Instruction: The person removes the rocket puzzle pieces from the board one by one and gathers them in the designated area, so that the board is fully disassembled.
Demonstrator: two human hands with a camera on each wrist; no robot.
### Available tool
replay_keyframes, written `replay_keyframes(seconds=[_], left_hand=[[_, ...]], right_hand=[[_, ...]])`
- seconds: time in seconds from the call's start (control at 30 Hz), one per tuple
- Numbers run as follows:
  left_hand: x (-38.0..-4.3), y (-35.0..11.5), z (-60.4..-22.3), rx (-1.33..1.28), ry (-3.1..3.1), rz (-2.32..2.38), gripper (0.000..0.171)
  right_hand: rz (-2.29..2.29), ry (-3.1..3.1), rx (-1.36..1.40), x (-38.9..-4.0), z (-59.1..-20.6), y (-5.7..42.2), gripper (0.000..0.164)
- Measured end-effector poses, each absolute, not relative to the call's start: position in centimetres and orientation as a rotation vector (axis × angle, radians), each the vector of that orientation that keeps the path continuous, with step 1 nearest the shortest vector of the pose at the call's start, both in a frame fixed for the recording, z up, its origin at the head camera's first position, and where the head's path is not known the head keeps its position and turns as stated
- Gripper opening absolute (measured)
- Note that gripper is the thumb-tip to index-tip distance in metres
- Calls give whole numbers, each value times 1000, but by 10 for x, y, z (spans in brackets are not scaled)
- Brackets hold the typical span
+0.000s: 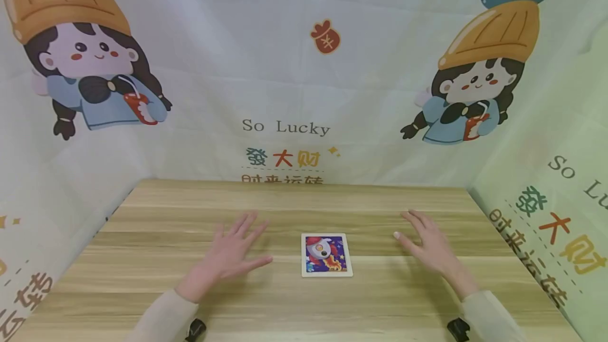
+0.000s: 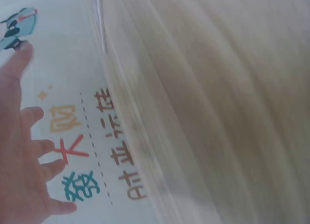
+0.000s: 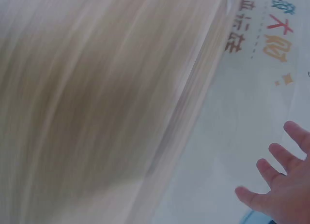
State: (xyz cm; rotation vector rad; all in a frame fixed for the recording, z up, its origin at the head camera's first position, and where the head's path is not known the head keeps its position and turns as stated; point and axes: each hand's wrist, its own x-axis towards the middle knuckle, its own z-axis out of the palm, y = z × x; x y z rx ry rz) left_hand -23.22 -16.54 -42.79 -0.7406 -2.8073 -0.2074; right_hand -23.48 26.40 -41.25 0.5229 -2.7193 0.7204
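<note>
A small, nearly square picture card or tile [image 1: 326, 255] lies flat on the wooden table, with a white border around a purple, red and yellow cartoon that looks like a rocket with flames. Left of it, my left hand [image 1: 233, 252] is held with its fingers spread, apart from the card and holding nothing. On the other side my right hand [image 1: 429, 244] also has its fingers extended, apart from the card and empty. Both wrist views show the spread fingers, of the left hand [image 2: 24, 151] and of the right hand [image 3: 286, 185].
The wooden table [image 1: 266, 305] reaches back to a pale printed cloth [image 1: 214, 67], which hangs behind it and along both sides. Black devices [image 1: 458, 330] sit at both wrists beside the light sleeves [image 1: 491, 315].
</note>
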Motion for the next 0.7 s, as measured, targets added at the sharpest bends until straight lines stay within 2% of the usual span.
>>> replay_keyframes(seconds=[0.13,0.27,0.7], left_hand=[[-229,-157,-427,-858,-2753,-254,67],[-221,-146,-428,-988,-2775,-311,58],[-196,-109,-431,-1282,-2860,-167,53]], right_hand=[[983,-2585,531,-238,-416,257,38],[1100,-2546,518,-242,-421,249,27],[1263,-2700,504,-262,-428,224,20]])
